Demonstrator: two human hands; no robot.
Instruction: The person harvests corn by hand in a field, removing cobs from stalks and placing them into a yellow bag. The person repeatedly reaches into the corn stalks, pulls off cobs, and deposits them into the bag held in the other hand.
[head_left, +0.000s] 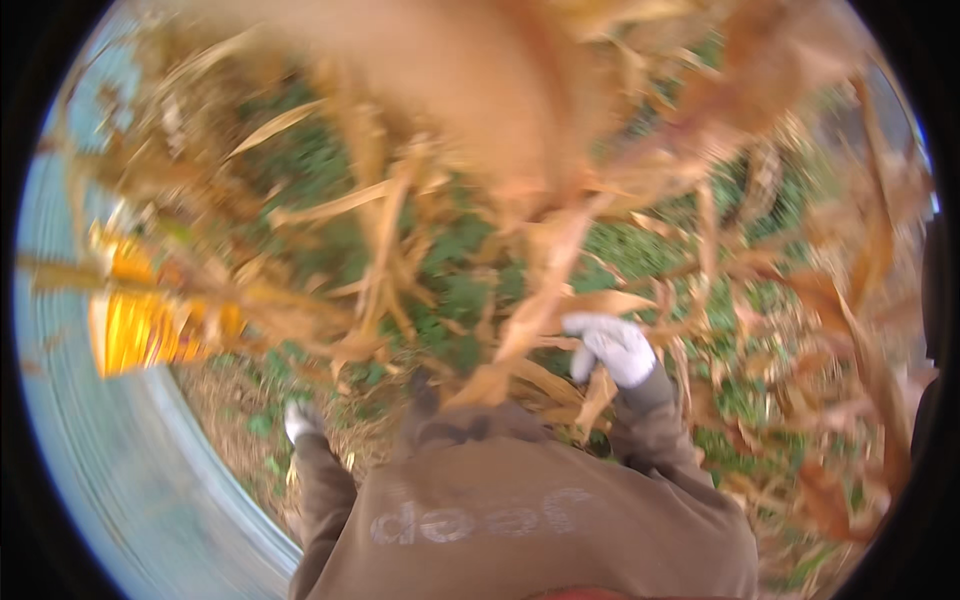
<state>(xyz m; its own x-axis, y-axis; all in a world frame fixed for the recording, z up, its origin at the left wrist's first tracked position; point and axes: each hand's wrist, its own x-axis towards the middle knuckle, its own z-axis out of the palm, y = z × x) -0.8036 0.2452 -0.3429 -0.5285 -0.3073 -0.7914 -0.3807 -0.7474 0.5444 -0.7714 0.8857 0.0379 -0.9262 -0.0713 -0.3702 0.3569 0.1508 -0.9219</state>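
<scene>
Both of my hands wear white gloves. My right hand (611, 346) is at the centre right, in front of my torso, among dry corn leaves (600, 304); its fingers are bent towards the stalks, and whether they grip a leaf is not clear. Low on the left, beside my body, hangs my left hand (301, 421), small and partly turned away, above the soil; nothing shows in it, but its fingers cannot be made out. Dry corn stalks and leaves (386, 247) stand close before me, and a large blurred leaf (480, 97) covers the top middle.
A pale blue-green surface (97, 450), perhaps sheeting, curves along the left edge. A shiny yellow-orange bag or wrapper (139, 322) lies at its inner side, partly behind a stalk. Green low plants (457, 292) grow between the stalks. More dried leaves (862, 360) stand on the right.
</scene>
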